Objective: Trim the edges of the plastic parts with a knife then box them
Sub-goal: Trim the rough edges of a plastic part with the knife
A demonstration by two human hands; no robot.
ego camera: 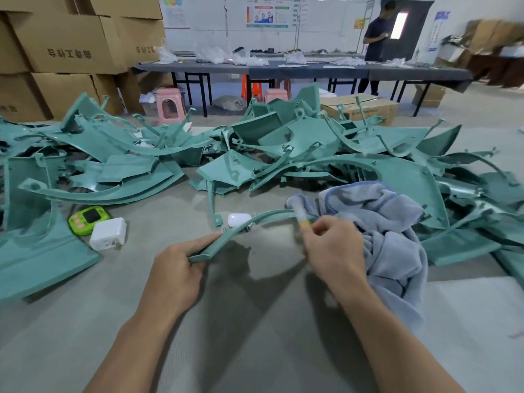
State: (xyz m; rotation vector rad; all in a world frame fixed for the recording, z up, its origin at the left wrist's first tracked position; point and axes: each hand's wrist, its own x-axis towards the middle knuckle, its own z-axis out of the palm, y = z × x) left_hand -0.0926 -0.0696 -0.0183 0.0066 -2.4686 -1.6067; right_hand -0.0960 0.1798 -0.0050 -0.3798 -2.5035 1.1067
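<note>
Plastic part (249, 224), teal, a thin curved strip, held above the grey surface (226, 321) near centre, arching from lower left up and over to the right. Left hand (177, 269) closed around the strip's lower left end, thumb on top, fingers wrapped below. Right hand (330, 245) closed on a small tool (300, 219) with a pale body and a yellow band, blurred; presumably the knife, blade not resolvable. Tool tip sits at the strip's right portion, contact with the edge cannot be confirmed. Blue-grey cloth (388, 236) bunched just beside and behind the right hand, lying partly on teal parts. Pile of teal parts (269, 143) spread across the far half of the surface from left edge to right edge, pieces overlapping, many curved panels and strips. Green timer (88, 220) and white charger block (108, 234) side by side on the surface, left of the strip, touching or nearly so. Small white rounded object (239, 219) on the surface behind the strip. Stacked cardboard boxes (71, 46) at far left; 1 open box (365, 107) behind the pile at right. Pink stool (169, 104) on the floor beyond. A person (377, 41) stands at a long dark table (283, 70) in the background.
</note>
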